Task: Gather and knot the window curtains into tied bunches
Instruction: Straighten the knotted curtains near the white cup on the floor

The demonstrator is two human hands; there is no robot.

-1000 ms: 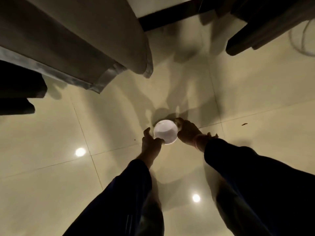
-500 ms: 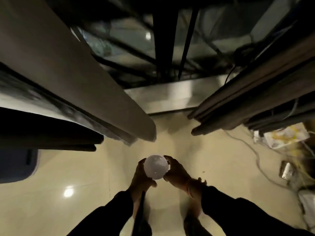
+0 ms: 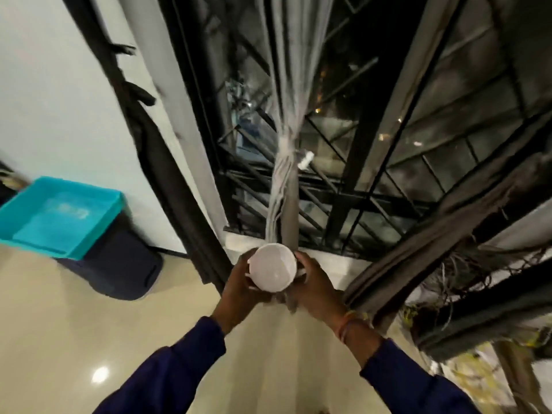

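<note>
Pale sheer window curtain [image 3: 285, 162], 12 o'clock, already bunched and tied; dark side drapes [image 3: 433, 243] remain. Left hand [image 3: 239, 285] and right hand [image 3: 313, 286] both grip a white round bowl [image 3: 272, 271].

The view has swung up from the floor to the window [image 3: 388, 162]. Both hands have risen with the white bowl [image 3: 272, 268], now level with the sill, just below the tied curtain bunch [image 3: 288, 150]. A turquoise bin [image 3: 59, 216] has come into sight.
</note>
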